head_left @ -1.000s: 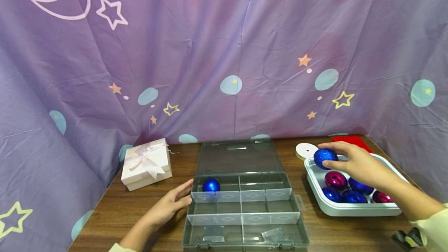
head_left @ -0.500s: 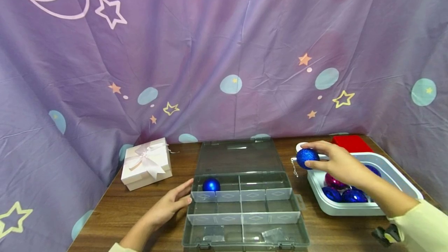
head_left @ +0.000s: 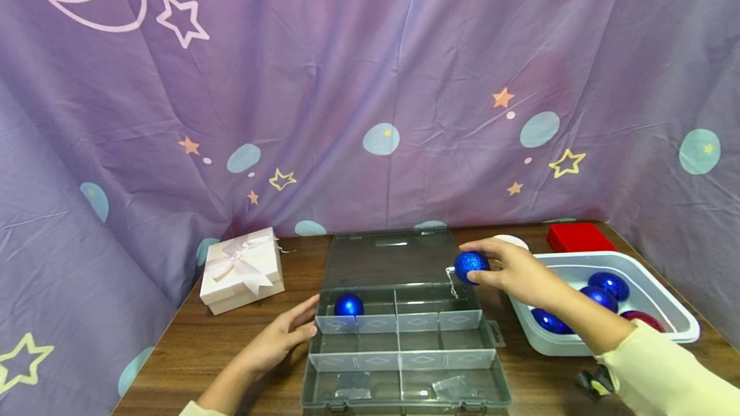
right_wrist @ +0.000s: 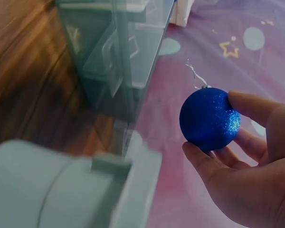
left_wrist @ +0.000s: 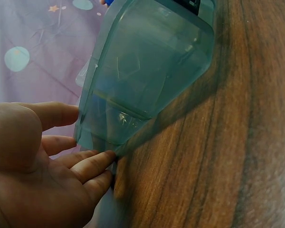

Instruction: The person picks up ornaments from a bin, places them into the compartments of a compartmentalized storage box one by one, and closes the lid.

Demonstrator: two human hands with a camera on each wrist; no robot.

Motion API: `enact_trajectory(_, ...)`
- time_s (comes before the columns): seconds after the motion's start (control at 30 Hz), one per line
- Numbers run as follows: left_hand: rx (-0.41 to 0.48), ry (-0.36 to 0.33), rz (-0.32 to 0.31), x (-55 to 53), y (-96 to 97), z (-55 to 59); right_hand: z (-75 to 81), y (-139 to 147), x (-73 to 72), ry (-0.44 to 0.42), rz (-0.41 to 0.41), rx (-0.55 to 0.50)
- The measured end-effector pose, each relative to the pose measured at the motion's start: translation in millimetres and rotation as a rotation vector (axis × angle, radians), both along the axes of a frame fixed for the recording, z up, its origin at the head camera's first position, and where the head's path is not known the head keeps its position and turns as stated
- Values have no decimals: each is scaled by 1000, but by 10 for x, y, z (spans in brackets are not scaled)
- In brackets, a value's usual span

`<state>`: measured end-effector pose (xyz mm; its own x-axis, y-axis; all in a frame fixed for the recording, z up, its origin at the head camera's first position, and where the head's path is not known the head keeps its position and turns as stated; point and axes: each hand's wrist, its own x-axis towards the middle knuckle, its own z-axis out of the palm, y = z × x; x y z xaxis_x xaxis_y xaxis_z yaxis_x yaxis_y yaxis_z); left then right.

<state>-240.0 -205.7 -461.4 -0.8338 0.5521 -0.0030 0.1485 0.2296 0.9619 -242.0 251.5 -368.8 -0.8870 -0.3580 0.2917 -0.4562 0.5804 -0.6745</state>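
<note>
Between thumb and fingers, my right hand point(head_left: 514, 269) pinches a glittery blue Christmas bauble point(head_left: 471, 268) with a silver string hanging off it. In the head view it is over the back right corner of a clear grey divided organizer box point(head_left: 399, 361), whose lid lies folded back. The right wrist view shows the glittery bauble point(right_wrist: 210, 118) held clear of everything else. A plain blue bauble point(head_left: 349, 305) sits in the box's back left compartment. My left hand point(head_left: 279, 341) touches the box's left side with fairly straight fingers; the left wrist view shows fingertips against its wall point(left_wrist: 147, 71).
A white tub point(head_left: 685, 326) at right holds several blue and red baubles. Behind it are a red box point(head_left: 580, 238) and a white round spool point(head_left: 512, 241). A white gift box point(head_left: 243, 271) with a ribbon stands left. Small plastic packets point(head_left: 453, 388) lie in the front compartments.
My right hand has carried the glittery blue bauble leftward from above the white tub to the organizer's back right corner. The left hand has stayed in place.
</note>
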Motion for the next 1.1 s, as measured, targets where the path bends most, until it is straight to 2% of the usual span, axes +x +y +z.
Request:
enact_trajectory(0.23,-1,0,4,2,3,10,-56,-228,-66,-16,23,-16)
enact_trajectory(0.5,8,-6,-4,4,1,7,-137,-512,-110,-54,58,-98)
enact_trajectory(0.83,12,-14,-10,6,8,17,-281,-782,-137,-57,70,-60)
enact_trajectory(1.1,9,-3,-7,17,2,25,-285,-893,-154,-87,71,-77)
